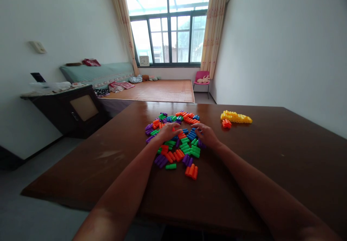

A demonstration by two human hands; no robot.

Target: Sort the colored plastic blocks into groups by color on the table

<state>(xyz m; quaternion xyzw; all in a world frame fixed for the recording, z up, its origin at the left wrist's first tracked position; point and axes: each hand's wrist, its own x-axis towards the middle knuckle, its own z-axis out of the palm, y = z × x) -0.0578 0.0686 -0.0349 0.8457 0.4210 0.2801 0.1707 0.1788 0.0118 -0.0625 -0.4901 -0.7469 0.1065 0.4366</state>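
A loose heap of plastic toy blocks, each like short tubes joined side by side, lies on the brown table in orange, green, purple and blue. My left hand [170, 132] is over the heap's left middle, fingers stretched forward and thumb apart. Close to its fingertips is an orange block [181, 135]. At the heap's right side my right hand [207, 134] has its fingers spread and slightly bent beside a blue block [192, 134]; whether they touch it I cannot tell. Nearer to me lie green blocks [185, 147], a purple block [187, 160] and an orange block [191, 171].
On the right of the table [257, 161], a row of yellow blocks [236, 117] lies with an orange block [226, 124] just in front. Beyond the table's far edge are a bed [168, 89] and a pink chair [202, 77]. A dark cabinet [78, 107] stands at the left.
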